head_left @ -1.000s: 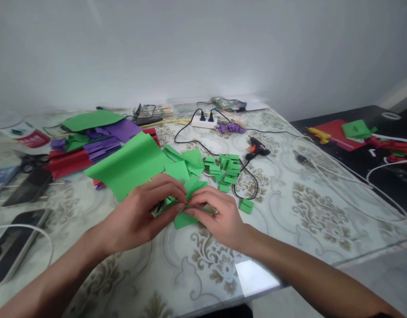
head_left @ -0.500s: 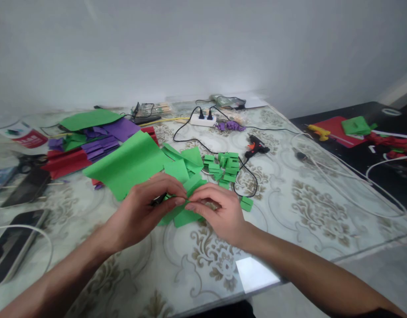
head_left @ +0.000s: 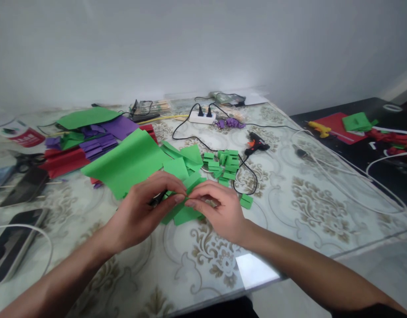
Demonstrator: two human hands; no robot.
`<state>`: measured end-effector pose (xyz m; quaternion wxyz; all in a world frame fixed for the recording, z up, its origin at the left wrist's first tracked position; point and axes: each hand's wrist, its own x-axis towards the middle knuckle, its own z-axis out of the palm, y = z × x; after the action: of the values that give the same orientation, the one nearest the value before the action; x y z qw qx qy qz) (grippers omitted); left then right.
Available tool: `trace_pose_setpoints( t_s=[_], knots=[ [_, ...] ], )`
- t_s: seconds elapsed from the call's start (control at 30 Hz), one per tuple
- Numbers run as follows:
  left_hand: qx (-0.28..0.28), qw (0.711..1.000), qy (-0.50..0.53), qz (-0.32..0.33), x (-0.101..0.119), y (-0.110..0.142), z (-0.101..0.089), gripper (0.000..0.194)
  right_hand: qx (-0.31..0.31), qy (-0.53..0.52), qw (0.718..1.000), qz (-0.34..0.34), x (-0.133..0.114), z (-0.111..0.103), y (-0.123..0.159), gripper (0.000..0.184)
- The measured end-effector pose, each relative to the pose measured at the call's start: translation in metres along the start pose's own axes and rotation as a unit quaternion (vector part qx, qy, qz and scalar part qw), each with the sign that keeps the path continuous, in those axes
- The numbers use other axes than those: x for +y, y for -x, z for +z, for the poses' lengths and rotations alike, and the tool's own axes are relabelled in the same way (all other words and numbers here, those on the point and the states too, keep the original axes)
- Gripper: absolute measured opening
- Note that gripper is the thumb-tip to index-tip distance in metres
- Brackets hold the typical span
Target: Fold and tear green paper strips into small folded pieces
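Note:
My left hand [head_left: 145, 207] and my right hand [head_left: 220, 210] meet fingertip to fingertip, each pinching a small piece of green paper that the fingers mostly cover. Under them lie green paper pieces [head_left: 186, 215]. A black object [head_left: 157, 199] shows by my left palm; its kind is hidden. Just beyond the fingers are cut green strips and squares [head_left: 175, 168], with a large curled green sheet [head_left: 127, 161] to their left. Small folded green paper pieces [head_left: 230, 164] are heaped to the right, and a single one [head_left: 246, 201] lies apart.
A black glue gun [head_left: 256, 143] and a white power strip [head_left: 202, 117] with black cables stand farther back. At left are purple paper strips [head_left: 99, 145], red paper [head_left: 64, 162], scissors [head_left: 26, 160] and a phone [head_left: 16, 243]. A yellow glue gun [head_left: 319, 129] lies on the dark table at right.
Both hands keep the same pinch at nearly the same spot, with only slight finger movement. The view has shifted a little; the papers lie as before.

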<state>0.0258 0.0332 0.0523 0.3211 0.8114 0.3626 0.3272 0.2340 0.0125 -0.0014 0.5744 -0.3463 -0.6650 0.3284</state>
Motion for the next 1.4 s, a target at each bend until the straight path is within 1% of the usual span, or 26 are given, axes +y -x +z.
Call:
trace_pose_setpoints(
  t_s=[0.13,0.23,0.33,0.43,0.53,0.67,0.77,0.87,0.97,1.07,1.17,1.3,1.4],
  knots=[
    [0.009,1.000,0.015,-0.008,0.000,0.001,0.001,0.009,0.004,0.003,1.000,0.000,-0.002,0.000,-0.001,0.006],
    [0.008,1.000,0.021,-0.013,-0.001,0.001,0.002,0.010,0.004,0.005,1.000,0.003,-0.003,0.000,-0.001,0.010],
    [0.001,1.000,0.021,-0.008,-0.001,0.000,0.003,0.009,0.000,0.010,1.000,0.000,-0.003,0.000,-0.002,0.010],
    [-0.008,1.000,0.008,0.003,0.002,-0.001,0.002,0.007,-0.004,0.014,1.000,-0.007,-0.003,0.000,-0.002,0.007],
    [-0.019,0.999,-0.019,0.036,0.005,-0.003,-0.003,0.004,-0.011,0.018,1.000,-0.020,-0.003,0.000,-0.001,0.004],
    [-0.045,0.992,-0.076,0.086,0.007,-0.004,-0.012,0.006,-0.019,0.040,0.997,-0.057,-0.005,-0.001,-0.001,0.004],
    [-0.057,0.988,-0.100,0.098,0.008,-0.003,-0.017,0.009,-0.019,0.086,0.991,-0.104,-0.004,-0.003,0.000,0.005],
    [-0.056,0.984,-0.127,0.109,0.009,-0.002,-0.020,0.010,-0.024,0.135,0.978,-0.158,-0.002,-0.006,0.002,0.009],
    [-0.052,0.977,-0.160,0.133,0.010,0.000,-0.020,0.011,-0.042,0.186,0.961,-0.202,0.000,-0.010,0.005,0.014],
    [-0.046,0.967,-0.188,0.163,0.009,0.000,-0.020,0.012,-0.044,0.233,0.945,-0.227,-0.001,-0.012,0.006,0.016],
    [-0.042,0.960,-0.204,0.187,0.008,0.001,-0.019,0.012,-0.038,0.252,0.933,-0.254,0.000,-0.012,0.006,0.017],
    [-0.048,0.954,-0.218,0.202,0.007,0.003,-0.018,0.013,-0.043,0.258,0.927,-0.270,0.000,-0.012,0.006,0.017],
    [-0.051,0.950,-0.224,0.211,0.006,0.004,-0.017,0.014,-0.027,0.267,0.926,-0.264,0.000,-0.011,0.005,0.015]
  ],
)
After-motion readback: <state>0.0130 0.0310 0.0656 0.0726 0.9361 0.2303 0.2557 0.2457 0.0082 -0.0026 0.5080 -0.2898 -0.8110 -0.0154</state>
